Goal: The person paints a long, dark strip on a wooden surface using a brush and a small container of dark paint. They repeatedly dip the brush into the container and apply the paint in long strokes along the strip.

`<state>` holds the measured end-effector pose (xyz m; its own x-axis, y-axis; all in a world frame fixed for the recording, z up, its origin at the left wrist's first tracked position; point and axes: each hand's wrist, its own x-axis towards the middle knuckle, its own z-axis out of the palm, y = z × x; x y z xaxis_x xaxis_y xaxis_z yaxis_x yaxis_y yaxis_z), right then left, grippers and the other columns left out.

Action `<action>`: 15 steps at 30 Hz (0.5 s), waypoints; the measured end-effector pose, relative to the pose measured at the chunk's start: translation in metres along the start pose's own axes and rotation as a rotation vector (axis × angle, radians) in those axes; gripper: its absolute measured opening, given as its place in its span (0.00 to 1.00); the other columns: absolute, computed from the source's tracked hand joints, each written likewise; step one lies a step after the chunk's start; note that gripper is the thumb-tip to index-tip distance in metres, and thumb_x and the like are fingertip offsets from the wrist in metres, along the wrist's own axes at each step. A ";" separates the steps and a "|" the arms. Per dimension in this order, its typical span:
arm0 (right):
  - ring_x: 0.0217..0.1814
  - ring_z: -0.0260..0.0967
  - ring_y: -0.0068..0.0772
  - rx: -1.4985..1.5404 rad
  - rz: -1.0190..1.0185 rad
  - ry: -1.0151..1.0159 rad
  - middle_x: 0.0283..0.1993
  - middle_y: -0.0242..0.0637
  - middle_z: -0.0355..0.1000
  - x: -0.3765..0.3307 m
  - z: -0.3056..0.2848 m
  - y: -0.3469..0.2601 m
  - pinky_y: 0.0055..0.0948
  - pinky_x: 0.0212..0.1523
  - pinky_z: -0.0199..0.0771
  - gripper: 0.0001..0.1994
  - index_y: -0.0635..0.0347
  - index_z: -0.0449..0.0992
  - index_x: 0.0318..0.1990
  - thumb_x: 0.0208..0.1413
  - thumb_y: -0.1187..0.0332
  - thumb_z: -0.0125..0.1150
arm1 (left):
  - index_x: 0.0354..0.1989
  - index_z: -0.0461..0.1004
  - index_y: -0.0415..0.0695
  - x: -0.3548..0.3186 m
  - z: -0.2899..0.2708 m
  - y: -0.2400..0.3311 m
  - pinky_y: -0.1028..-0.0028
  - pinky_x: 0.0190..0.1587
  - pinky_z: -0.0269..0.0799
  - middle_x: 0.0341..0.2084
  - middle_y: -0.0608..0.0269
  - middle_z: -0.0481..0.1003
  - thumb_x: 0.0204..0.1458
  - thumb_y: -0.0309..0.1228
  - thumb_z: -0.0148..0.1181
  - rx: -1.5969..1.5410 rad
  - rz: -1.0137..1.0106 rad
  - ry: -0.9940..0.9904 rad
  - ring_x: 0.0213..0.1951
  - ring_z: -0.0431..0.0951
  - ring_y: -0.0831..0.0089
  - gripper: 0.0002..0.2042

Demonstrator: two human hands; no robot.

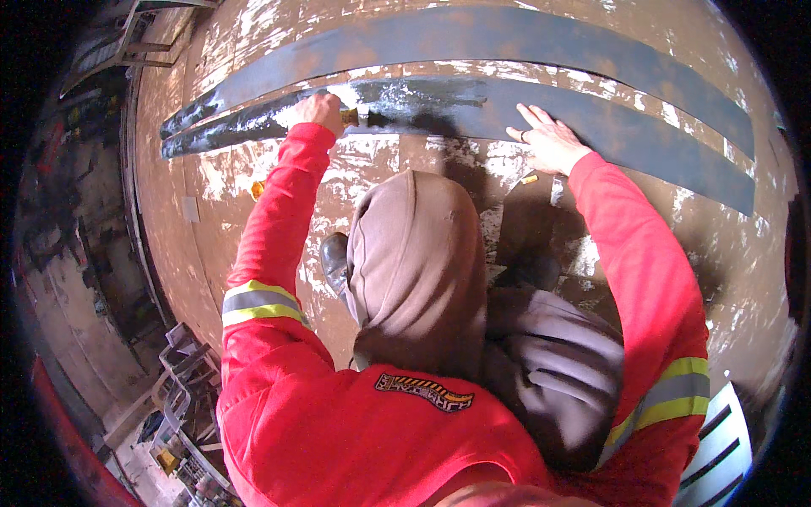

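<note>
A flat, dark-bristled paintbrush (362, 117) is gripped at eleven o'clock by the curled fingers of the left hand (319, 112), its bristles set on a long, flat, blue-grey strip (625, 131) spanning ten to nearly three o'clock, black-coated towards ten. At nearly two, the strip is touched by the right hand (549, 144), fingers spread.

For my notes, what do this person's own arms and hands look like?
Long red sleeves reach the wrists, each carrying a yellow-green band with a grey middle stripe. The left hand and right hand wear no gloves; a dark-looking ring shows on a right finger.
</note>
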<state>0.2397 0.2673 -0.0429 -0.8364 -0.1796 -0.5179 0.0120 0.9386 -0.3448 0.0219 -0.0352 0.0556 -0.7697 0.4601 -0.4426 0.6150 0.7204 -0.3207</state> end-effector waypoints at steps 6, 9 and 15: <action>0.74 0.36 0.45 -0.031 -0.015 -0.010 0.73 0.42 0.36 0.001 -0.002 -0.005 0.52 0.64 0.53 0.33 0.43 0.63 0.62 0.44 0.66 0.61 | 0.28 0.79 0.46 0.025 0.034 0.043 0.62 0.34 0.75 0.26 0.52 0.78 0.43 0.34 0.60 -0.125 0.167 0.069 0.31 0.79 0.56 0.07; 0.74 0.35 0.45 -0.016 -0.026 -0.002 0.73 0.43 0.36 0.001 0.001 -0.001 0.52 0.64 0.54 0.33 0.43 0.63 0.62 0.43 0.67 0.61 | 0.26 0.78 0.45 0.029 0.030 0.043 0.63 0.30 0.73 0.21 0.53 0.77 0.41 0.38 0.64 -0.487 0.278 0.093 0.25 0.77 0.58 0.10; 0.74 0.34 0.45 0.014 -0.002 0.003 0.73 0.41 0.35 0.002 0.002 0.000 0.52 0.65 0.52 0.32 0.43 0.63 0.62 0.44 0.69 0.59 | 0.24 0.78 0.47 0.030 0.092 -0.022 0.61 0.31 0.74 0.20 0.53 0.76 0.38 0.36 0.64 -0.441 0.150 0.144 0.26 0.78 0.55 0.07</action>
<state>0.2388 0.2660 -0.0457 -0.8378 -0.1809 -0.5152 0.0180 0.9339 -0.3572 0.0008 -0.0847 -0.0279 -0.7130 0.6208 -0.3261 0.6141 0.7773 0.1369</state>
